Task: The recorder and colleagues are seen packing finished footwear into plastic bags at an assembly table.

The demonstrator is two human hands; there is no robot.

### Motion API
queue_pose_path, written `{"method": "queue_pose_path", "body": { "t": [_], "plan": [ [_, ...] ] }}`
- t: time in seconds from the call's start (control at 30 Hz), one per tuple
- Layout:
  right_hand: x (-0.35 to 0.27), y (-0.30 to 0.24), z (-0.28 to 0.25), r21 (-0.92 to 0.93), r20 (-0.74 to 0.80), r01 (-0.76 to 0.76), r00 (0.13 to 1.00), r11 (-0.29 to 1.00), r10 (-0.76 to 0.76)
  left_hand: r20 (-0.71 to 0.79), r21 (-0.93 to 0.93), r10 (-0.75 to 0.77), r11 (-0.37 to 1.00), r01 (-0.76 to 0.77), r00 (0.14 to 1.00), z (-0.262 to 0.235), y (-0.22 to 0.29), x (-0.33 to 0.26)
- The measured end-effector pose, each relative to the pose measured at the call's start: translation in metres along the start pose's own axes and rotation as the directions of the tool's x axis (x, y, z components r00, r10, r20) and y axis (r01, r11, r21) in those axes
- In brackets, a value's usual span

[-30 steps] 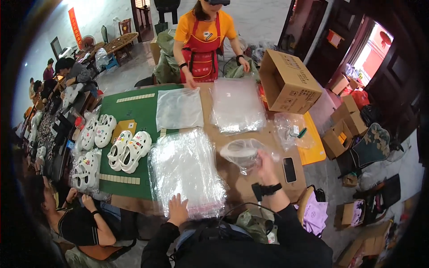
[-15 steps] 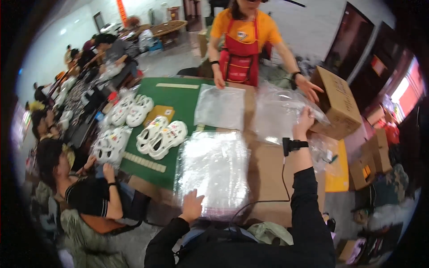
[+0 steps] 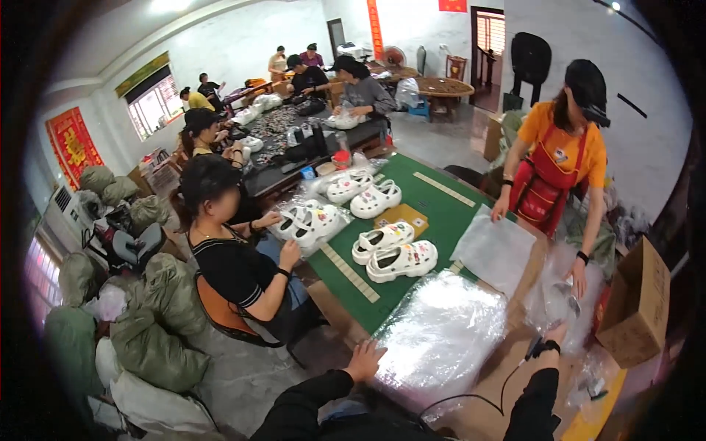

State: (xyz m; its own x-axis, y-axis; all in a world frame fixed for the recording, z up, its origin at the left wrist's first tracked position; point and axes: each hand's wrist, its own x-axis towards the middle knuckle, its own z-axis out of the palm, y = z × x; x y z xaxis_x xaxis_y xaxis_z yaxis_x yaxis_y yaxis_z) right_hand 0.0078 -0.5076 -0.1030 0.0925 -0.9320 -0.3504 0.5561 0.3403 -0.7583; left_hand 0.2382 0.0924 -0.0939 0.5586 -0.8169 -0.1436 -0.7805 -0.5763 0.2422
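Observation:
My left hand (image 3: 365, 361) rests with fingers stretched out at the near left edge of a stack of clear plastic bags (image 3: 441, 331). My right hand (image 3: 557, 333) is beside loose clear plastic bags (image 3: 548, 290) on the right of the table; its fingers are too small and partly hidden to read. A black strap with a cable circles my right wrist. Across the table, a co-worker in a red apron (image 3: 540, 184) has one hand on a flat frosted bag (image 3: 494, 250) and the other over the loose bags, close to my right hand.
White clogs with charms (image 3: 401, 261) sit on the green mat (image 3: 353, 283); another bagged pair (image 3: 312, 224) is in front of a seated person (image 3: 228, 242). A cardboard box (image 3: 634, 305) stands at the right. Green sacks (image 3: 158, 323) fill the left floor.
The view has swung left, so the table sits further right in the picture. My right hand is lower relative to the loose bags. My left hand stays at the stack's edge.

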Motion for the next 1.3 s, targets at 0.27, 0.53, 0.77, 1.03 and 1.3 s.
{"method": "queue_pose_path", "body": {
  "t": [0.27,0.53,0.77,1.03,1.3],
  "plan": [
    [-0.113,0.018,0.048,-0.338,0.062,-0.037,0.996,0.94,0.061,0.078,-0.26,-0.266,0.925,0.277,0.961,-0.011,-0.013,0.014],
    [-0.193,0.102,-0.054,-0.803,0.342,0.172,0.917,0.571,0.204,0.217,-0.42,-0.452,0.757,0.501,0.865,-0.012,-0.016,0.056],
    [-0.312,0.072,0.028,-0.86,0.508,0.472,0.82,0.193,0.264,0.388,-0.535,-0.285,0.705,0.466,0.877,0.02,-0.013,0.058],
    [-0.329,0.062,0.035,-0.871,0.485,0.46,0.859,0.17,0.162,0.494,-0.632,-0.152,0.613,0.474,0.856,0.037,-0.034,0.086],
    [-0.35,0.048,0.01,-0.903,0.416,0.405,0.908,0.142,0.055,0.563,-0.541,0.003,0.757,0.365,0.827,0.026,-0.034,0.098]
  ]
}}
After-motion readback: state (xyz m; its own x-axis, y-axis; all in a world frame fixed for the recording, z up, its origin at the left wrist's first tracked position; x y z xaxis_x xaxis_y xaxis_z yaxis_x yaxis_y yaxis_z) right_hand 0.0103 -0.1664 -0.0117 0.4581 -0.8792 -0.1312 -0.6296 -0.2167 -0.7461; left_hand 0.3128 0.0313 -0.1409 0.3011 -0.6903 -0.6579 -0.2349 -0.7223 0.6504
